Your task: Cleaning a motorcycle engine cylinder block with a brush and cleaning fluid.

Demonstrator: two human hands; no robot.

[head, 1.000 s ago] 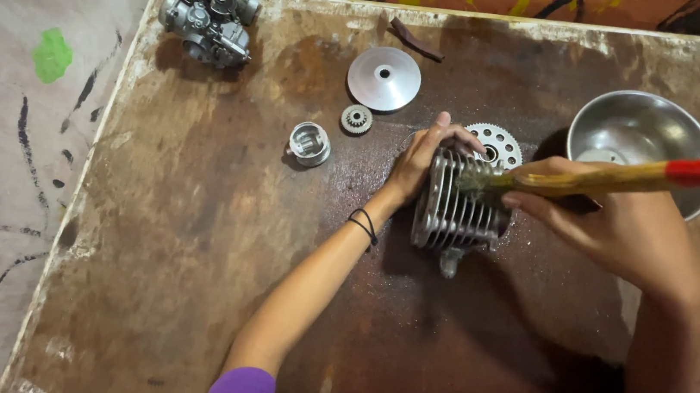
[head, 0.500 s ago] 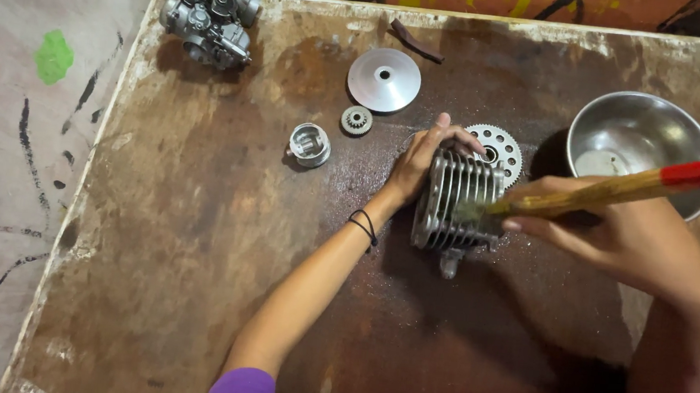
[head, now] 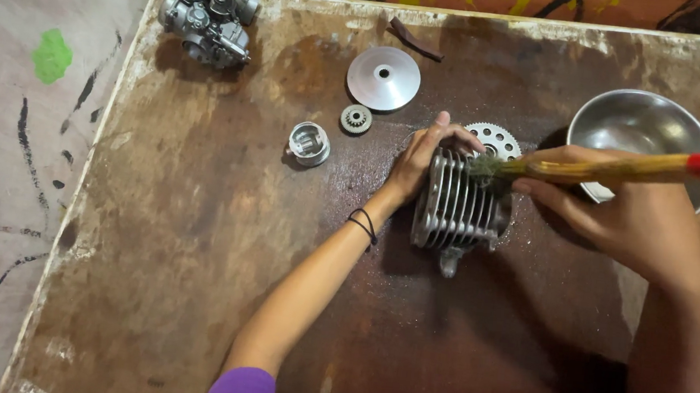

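Dull grey cast metal fills the middle of the head view: a finned aluminium engine cylinder (head: 462, 204) lies on its side on the stained brown wooden tabletop (head: 188, 249), steadied by the left hand (head: 423, 157), whose fingers are spread and pressed over its upper end. The right hand (head: 626, 212) is closed around a wooden-handled brush with a red tip (head: 622, 167). Over the last second the handle has dropped from a slant to nearly level, and the bristles now sit at the cylinder's top fins, so the scrubbing stroke has swept upward along them. Beside the work lie a steel bowl (head: 635, 122), a toothed sprocket (head: 495, 138), a round pulley disc (head: 383, 77), a small gear (head: 356, 119), a piston (head: 309, 143) and a carburettor (head: 208, 19).
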